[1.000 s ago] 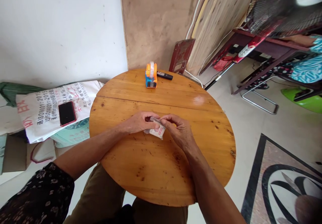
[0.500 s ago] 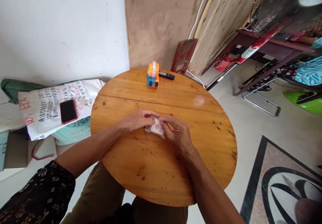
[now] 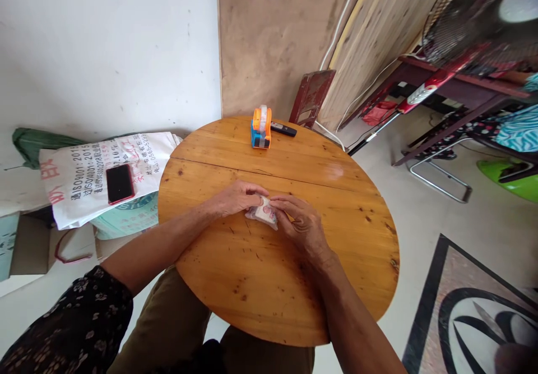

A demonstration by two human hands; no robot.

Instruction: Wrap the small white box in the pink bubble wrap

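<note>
A small white packet (image 3: pixel 264 213) in clear, crinkled wrapping with a pinkish-red print lies between my hands, over the middle of the round wooden table (image 3: pixel 252 267). My left hand (image 3: pixel 239 199) grips its upper left side with fingers closed. From the right, my right hand (image 3: pixel 300 222) pinches the packet's right edge between thumb and fingers. What is inside the wrapping I cannot make out. Beyond the hands, at the far edge, stands an orange and blue tape dispenser (image 3: pixel 261 130) with a roll of clear tape, touching or close to a slim black device (image 3: pixel 283 129).
Left of the table, a phone (image 3: pixel 120 183) with a red edge lies on a white printed sack (image 3: pixel 84 166). A dark red wooden chair (image 3: pixel 311 96) stands behind the table. On the right are a standing fan (image 3: pixel 462 26), a dark desk (image 3: pixel 462 85) and a seated person's patterned clothing.
The whole view has shifted slightly, so everything sits a little further right. Both hands keep their hold on the packet, which looks slightly more tilted and creased.
</note>
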